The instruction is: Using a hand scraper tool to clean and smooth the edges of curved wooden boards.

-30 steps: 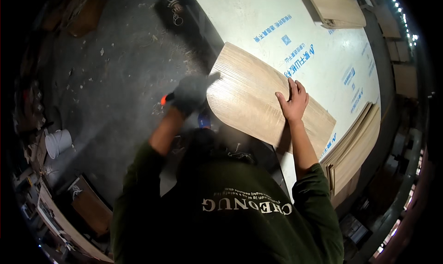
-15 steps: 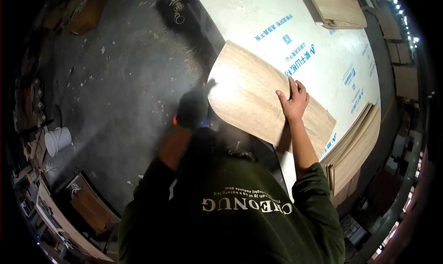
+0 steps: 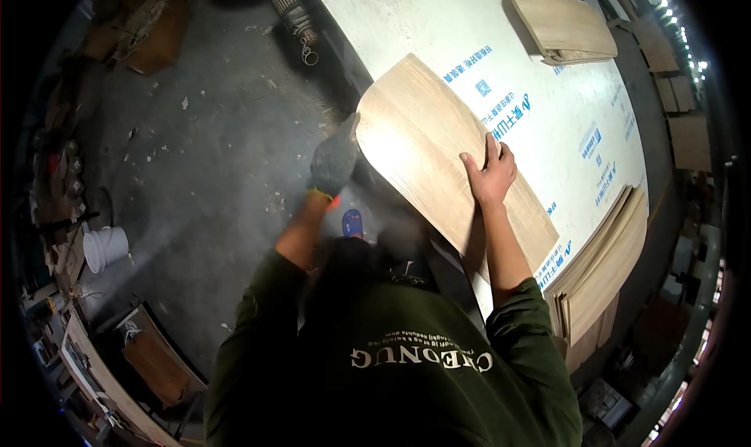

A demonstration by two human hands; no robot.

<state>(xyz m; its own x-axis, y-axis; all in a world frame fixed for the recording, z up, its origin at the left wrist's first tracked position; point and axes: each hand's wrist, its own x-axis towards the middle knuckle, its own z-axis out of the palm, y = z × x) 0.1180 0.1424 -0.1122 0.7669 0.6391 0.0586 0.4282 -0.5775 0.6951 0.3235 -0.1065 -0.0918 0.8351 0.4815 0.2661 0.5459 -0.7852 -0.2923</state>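
Leftmost, the gloved left hand (image 3: 333, 165) is at the rounded left end of the wood-grain board (image 3: 426, 138), its grip impossible to tell, while the board lies on the white bench (image 3: 551, 91) with the bare right hand (image 3: 493, 181) spread across it, fingers apart, and stacked panels (image 3: 601, 263) to the board's right.

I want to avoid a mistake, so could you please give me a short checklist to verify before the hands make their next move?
1. Right hand on the board, fingers spread: ok.
2. Board fully on the table: not ok, its lower-left edge juts past the table's edge.
3. Left hand gloved: ok.
4. Left hand touching the board: cannot tell, blurred at the board's edge.
5. Board apart from the stack at right: ok, table shows between.
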